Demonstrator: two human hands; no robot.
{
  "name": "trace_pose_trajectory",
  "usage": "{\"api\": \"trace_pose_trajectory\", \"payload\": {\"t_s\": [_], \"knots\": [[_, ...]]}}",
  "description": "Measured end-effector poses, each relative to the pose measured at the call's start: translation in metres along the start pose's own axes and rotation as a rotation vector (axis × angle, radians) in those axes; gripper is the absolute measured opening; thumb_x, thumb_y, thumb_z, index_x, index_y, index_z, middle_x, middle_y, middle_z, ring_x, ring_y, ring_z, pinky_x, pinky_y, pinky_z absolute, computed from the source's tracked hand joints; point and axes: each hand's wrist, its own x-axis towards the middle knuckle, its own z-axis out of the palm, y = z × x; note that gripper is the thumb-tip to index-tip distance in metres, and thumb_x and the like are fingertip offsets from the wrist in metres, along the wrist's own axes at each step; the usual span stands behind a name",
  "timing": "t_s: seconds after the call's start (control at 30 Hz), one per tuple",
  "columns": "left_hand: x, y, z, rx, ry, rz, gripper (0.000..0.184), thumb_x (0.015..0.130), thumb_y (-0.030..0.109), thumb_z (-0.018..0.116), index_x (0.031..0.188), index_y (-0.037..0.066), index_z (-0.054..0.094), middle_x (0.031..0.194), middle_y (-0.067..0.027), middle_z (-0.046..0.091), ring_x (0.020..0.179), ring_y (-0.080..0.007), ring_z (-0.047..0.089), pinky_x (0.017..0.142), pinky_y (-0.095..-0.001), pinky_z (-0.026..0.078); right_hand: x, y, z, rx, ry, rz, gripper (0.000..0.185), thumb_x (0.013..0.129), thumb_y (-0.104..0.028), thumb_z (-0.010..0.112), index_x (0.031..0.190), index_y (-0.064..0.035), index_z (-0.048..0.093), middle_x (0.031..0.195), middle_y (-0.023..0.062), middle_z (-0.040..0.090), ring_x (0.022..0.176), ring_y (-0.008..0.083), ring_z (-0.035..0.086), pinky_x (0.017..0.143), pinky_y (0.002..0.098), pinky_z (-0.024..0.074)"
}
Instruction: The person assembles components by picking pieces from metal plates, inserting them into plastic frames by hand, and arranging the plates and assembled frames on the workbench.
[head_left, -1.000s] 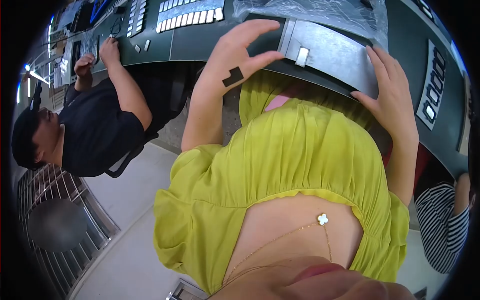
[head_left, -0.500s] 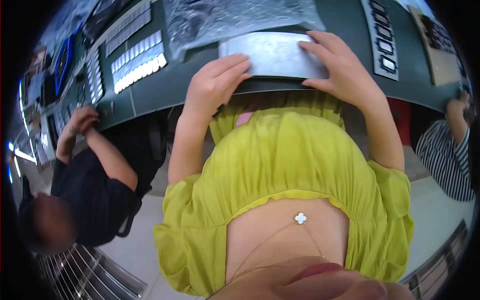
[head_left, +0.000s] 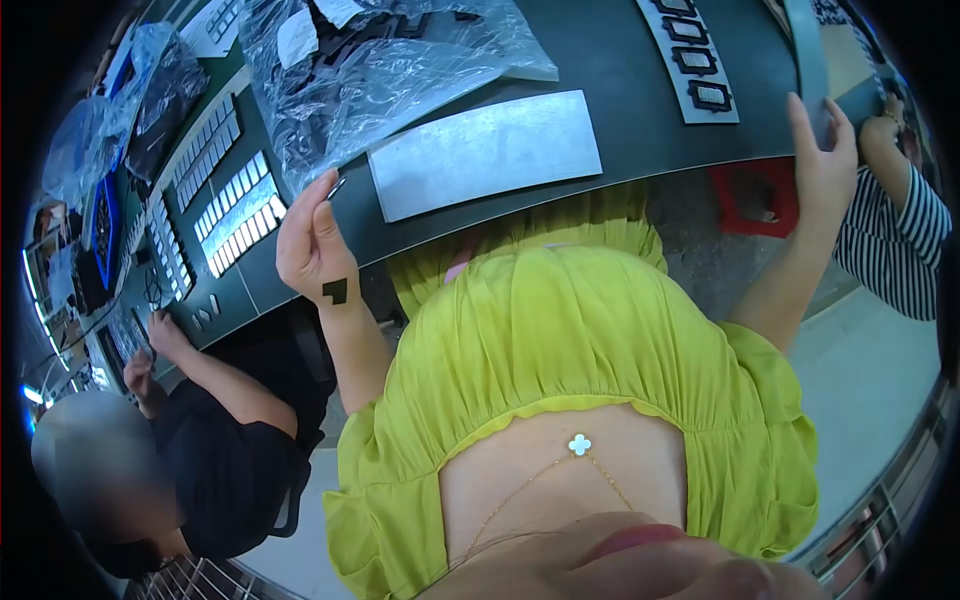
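A bare silver metal plate (head_left: 485, 155) lies flat near the table's front edge, with neither hand on it. To its left, my left hand (head_left: 315, 245) is raised at the edge, thumb and forefinger pinching a small thin dark metal piece (head_left: 337, 187) whose kind I cannot make out. A black L-shaped patch (head_left: 334, 291) sits on that wrist. Far to the right, my right hand (head_left: 828, 165) has its thumb and fingers around the near end of a long grey-green plate (head_left: 808, 65), which runs out toward the back.
A large clear plastic bag (head_left: 400, 75) with black parts inside lies behind the silver plate. A white strip of black frames (head_left: 692, 62) stands right of it; trays of small pieces (head_left: 240, 212) lie left. A co-worker in black (head_left: 225, 460) sits left, another in stripes (head_left: 905, 245) right.
Both my hands have left the silver plate. The left moved left and now pinches a small piece; the right reached far right to another plate. The view has shifted too.
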Motion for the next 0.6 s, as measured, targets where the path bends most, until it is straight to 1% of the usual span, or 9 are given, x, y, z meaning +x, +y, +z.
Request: {"api": "trace_pose_trajectory", "payload": {"t_s": [0.03, 0.07, 0.13, 0.2, 0.27, 0.43, 0.5, 0.53, 0.6], "knots": [[0.0, -0.001, -0.001, 0.015, -0.008, -0.012, 0.018, 0.088, 0.009, 0.055, 0.093, -0.005, 0.063, 0.092, -0.0144, 0.066, 0.087, -0.0219, 0.063, 0.081, -0.0291, 0.046, 0.004, 0.008, -0.003, -0.037, -0.003, 0.045, 0.073, 0.07, -0.057, 0.063, 0.118, -0.0028, 0.053, 0.114, 0.022, 0.054, 0.108, 0.0324, 0.051, 0.091, 0.0372, 0.0392], [0.001, -0.001, -0.001, 0.029, -0.015, -0.022, 0.018, 0.088, 0.009, 0.055, 0.093, -0.006, 0.063, 0.092, -0.0145, 0.066, 0.087, -0.0219, 0.063, 0.081, -0.0293, 0.047, 0.006, 0.012, -0.005, -0.038, 0.003, 0.055, 0.073, 0.07, -0.057, 0.063, 0.118, -0.0028, 0.053, 0.114, 0.022, 0.054, 0.108, 0.0324, 0.051, 0.091, 0.0372, 0.0392], [0.002, 0.0, 0.003, 0.032, -0.019, -0.01, 0.018, 0.088, 0.009, 0.055, 0.093, -0.006, 0.063, 0.092, -0.0145, 0.066, 0.087, -0.0219, 0.063, 0.081, -0.0294, 0.047, 0.009, 0.016, -0.005, -0.165, -0.021, 0.086, 0.076, 0.068, -0.059, 0.062, 0.119, -0.0027, 0.052, 0.115, 0.0223, 0.054, 0.109, 0.0328, 0.051, 0.092, 0.0378, 0.039], [0.002, 0.002, 0.004, 0.04, -0.02, -0.002, 0.018, 0.088, 0.009, 0.055, 0.093, -0.006, 0.063, 0.092, -0.0146, 0.066, 0.087, -0.0219, 0.063, 0.081, -0.0295, 0.047, 0.007, 0.02, -0.001, -0.174, -0.025, 0.066, 0.077, 0.068, -0.06, 0.061, 0.118, -0.0026, 0.053, 0.114, 0.0224, 0.054, 0.108, 0.033, 0.051, 0.091, 0.0383, 0.0393], [0.001, 0.002, 0.004, 0.079, -0.043, 0.01, 0.017, 0.088, 0.009, 0.055, 0.093, -0.006, 0.063, 0.091, -0.0147, 0.066, 0.087, -0.022, 0.063, 0.081, -0.0297, 0.047, 0.004, 0.02, 0.003, -0.271, -0.087, 0.081, 0.077, 0.068, -0.061, 0.06, 0.117, -0.0026, 0.054, 0.112, 0.0222, 0.055, 0.107, 0.0333, 0.052, 0.091, 0.0388, 0.0398], [0.001, -0.001, 0.003, 0.102, -0.053, -0.01, 0.017, 0.088, 0.007, 0.053, 0.094, -0.006, 0.063, 0.091, -0.0149, 0.066, 0.086, -0.0219, 0.063, 0.081, -0.0298, 0.047, 0.01, 0.053, 0.03, -0.384, -0.113, 0.072, 0.078, 0.067, -0.063, 0.06, 0.117, -0.0032, 0.054, 0.113, 0.0227, 0.055, 0.107, 0.0351, 0.052, 0.091, 0.0402, 0.04], [0.001, -0.003, 0.002, 0.111, -0.06, -0.012, 0.017, 0.088, 0.007, 0.053, 0.094, -0.006, 0.063, 0.091, -0.015, 0.066, 0.086, -0.0219, 0.063, 0.081, -0.0297, 0.047, 0.008, 0.059, 0.043, -0.384, -0.129, -0.003, 0.067, 0.073, -0.056, 0.06, 0.115, -0.0036, 0.056, 0.113, 0.023, 0.055, 0.107, 0.0355, 0.051, 0.091, 0.0407, 0.0397], [0.001, -0.003, 0.003, 0.088, -0.05, -0.024, 0.017, 0.088, 0.006, 0.053, 0.094, -0.006, 0.063, 0.092, -0.0151, 0.066, 0.086, -0.0218, 0.063, 0.081, -0.0297, 0.047, 0.01, 0.064, 0.049, -0.383, -0.127, -0.001, 0.067, 0.073, -0.056, 0.06, 0.115, -0.0036, 0.056, 0.113, 0.023, 0.055, 0.107, 0.0355, 0.051, 0.091, 0.0407, 0.0397], [0.002, -0.004, 0.005, 0.065, -0.037, -0.034, 0.016, 0.088, 0.006, 0.052, 0.094, -0.006, 0.063, 0.092, -0.0152, 0.065, 0.086, -0.0217, 0.063, 0.081, -0.0297, 0.047, 0.017, 0.074, 0.06, -0.232, 0.048, -0.385, 0.053, 0.079, -0.046, 0.058, 0.112, -0.0037, 0.059, 0.114, 0.0229, 0.054, 0.108, 0.0361, 0.05, 0.092, 0.041, 0.039]]}}
